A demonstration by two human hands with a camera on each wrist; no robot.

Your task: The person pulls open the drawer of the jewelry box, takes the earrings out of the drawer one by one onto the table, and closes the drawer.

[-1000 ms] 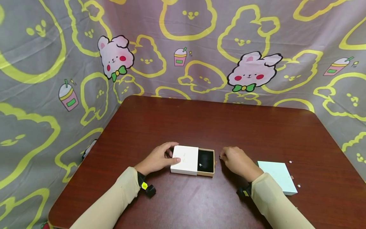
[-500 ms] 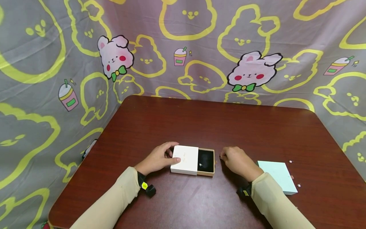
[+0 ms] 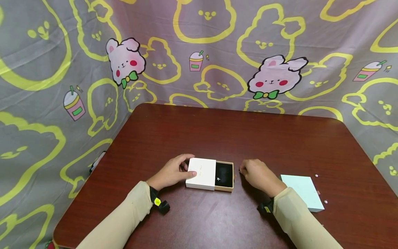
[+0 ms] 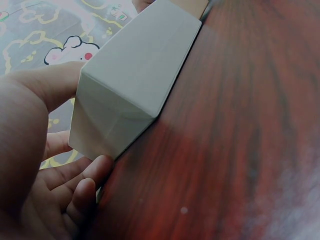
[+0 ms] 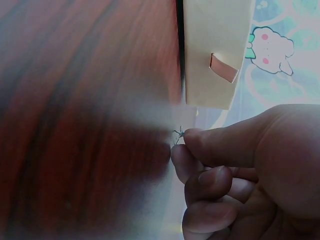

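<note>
1 white box (image 3: 201,174) lies on the surface (image 3: 174,135), its long axis running left to right between the left hand (image 3: 172,172), which grips its closed end, and the right hand (image 3: 258,174), nearer the part-open drawer (image 3: 226,170) and pinching a tiny metallic piece (image 5: 179,134) just beyond it.

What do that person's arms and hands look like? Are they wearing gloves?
No gloves: the left hand and right hand are bare. The left sleeve and right sleeve are long, plain and pale beige. Just past each one is a black strap with a yellow label.
</note>
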